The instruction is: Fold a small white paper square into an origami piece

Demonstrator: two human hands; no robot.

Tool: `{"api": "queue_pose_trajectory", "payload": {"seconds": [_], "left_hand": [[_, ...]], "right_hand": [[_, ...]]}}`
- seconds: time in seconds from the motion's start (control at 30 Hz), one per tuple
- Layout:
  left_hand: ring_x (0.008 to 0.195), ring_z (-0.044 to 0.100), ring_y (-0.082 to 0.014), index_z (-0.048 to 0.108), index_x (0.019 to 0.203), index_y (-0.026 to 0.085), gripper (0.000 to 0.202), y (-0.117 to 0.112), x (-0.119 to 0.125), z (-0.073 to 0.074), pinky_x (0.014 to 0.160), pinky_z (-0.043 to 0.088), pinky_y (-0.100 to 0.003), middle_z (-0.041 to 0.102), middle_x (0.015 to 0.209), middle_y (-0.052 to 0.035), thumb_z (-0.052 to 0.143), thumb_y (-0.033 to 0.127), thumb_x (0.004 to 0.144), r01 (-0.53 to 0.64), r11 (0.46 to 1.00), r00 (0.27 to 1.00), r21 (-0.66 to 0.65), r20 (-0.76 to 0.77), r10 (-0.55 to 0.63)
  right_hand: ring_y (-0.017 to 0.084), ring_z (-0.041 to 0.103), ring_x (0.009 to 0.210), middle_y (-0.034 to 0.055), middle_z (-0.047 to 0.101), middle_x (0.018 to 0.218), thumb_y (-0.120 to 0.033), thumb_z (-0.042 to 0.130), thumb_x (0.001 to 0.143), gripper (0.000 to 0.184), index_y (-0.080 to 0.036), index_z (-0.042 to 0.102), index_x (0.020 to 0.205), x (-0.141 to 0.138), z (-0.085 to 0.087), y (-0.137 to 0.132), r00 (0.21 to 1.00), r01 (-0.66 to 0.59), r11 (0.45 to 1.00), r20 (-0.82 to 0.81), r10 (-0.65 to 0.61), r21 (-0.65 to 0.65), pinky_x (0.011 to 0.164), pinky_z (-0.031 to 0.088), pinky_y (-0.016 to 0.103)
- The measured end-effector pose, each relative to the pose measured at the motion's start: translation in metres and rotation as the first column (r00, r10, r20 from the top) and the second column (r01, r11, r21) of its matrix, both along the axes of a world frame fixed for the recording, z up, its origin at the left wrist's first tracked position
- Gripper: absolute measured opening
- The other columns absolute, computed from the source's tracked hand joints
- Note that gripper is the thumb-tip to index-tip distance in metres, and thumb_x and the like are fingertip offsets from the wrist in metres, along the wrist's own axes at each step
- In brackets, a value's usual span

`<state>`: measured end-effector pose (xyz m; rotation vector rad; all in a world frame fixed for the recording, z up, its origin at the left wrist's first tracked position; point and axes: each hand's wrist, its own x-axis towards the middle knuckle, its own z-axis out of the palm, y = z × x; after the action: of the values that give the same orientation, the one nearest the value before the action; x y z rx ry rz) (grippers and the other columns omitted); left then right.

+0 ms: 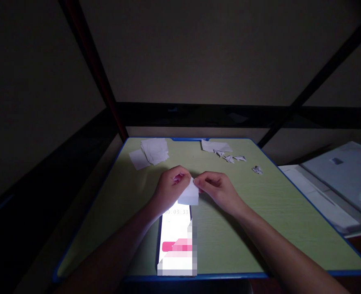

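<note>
A small white sheet of paper hangs between both my hands, just above the far end of a lit phone. My left hand pinches its upper left part, the fingers curled in. On the other side, my right hand grips the upper right corner between thumb and forefinger. The phone lies flat near the front edge, its bright screen showing a timer at 03:33 and a pink button. Part of the screen is blurred out.
A loose stack of white paper squares lies at the table's back left. At the back right are a paper sheet, several small folded papers and a crumpled one. A white box stands beyond the blue-edged green table.
</note>
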<state>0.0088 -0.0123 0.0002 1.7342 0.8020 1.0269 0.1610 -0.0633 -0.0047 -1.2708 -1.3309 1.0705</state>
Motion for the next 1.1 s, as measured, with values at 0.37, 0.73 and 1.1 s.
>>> {"api": "queue_pose_trajectory", "payload": {"seconds": [0.37, 0.73, 1.1], "left_hand": [[0.057, 0.051, -0.0096, 0.058, 0.071, 0.013, 0.02, 0.0033, -0.0011, -0.0044, 0.051, 0.037, -0.019, 0.055, 0.061, 0.001, 0.055, 0.03, 0.08, 0.049, 0.994, 0.999, -0.098, 0.002, -0.049], [0.053, 0.042, -0.008, 0.058, 0.068, 0.012, 0.024, -0.0001, -0.0013, -0.0036, 0.047, 0.031, -0.019, 0.048, 0.057, 0.0027, 0.051, 0.03, 0.082, 0.128, 0.981, 0.991, -0.147, -0.03, -0.134], [0.054, 0.044, -0.0088, 0.055, 0.065, 0.013, 0.023, -0.0027, -0.0008, -0.0003, 0.049, 0.032, -0.02, 0.049, 0.057, 0.0028, 0.051, 0.029, 0.081, 0.161, 0.976, 0.982, -0.147, -0.071, -0.173]], "right_hand": [[0.008, 0.044, 0.052, -0.002, 0.055, 0.056, -0.035, 0.069, 0.072, 0.02, -0.016, 0.065, 0.066, 0.0062, 0.0014, 0.0063, 0.981, 0.131, 0.991, -0.141, -0.131, -0.013, 0.049, 0.032, 0.023], [0.01, 0.048, 0.053, -0.0012, 0.059, 0.059, -0.038, 0.07, 0.07, 0.024, -0.015, 0.067, 0.071, 0.0029, 0.0003, 0.0054, 0.984, 0.113, 0.994, -0.139, -0.114, -0.016, 0.05, 0.036, 0.023], [0.011, 0.049, 0.054, -0.0014, 0.06, 0.059, -0.026, 0.065, 0.072, 0.011, -0.016, 0.065, 0.067, 0.0073, 0.0008, 0.005, 0.985, 0.098, 0.995, -0.146, -0.093, 0.021, 0.051, 0.035, 0.023]]}}
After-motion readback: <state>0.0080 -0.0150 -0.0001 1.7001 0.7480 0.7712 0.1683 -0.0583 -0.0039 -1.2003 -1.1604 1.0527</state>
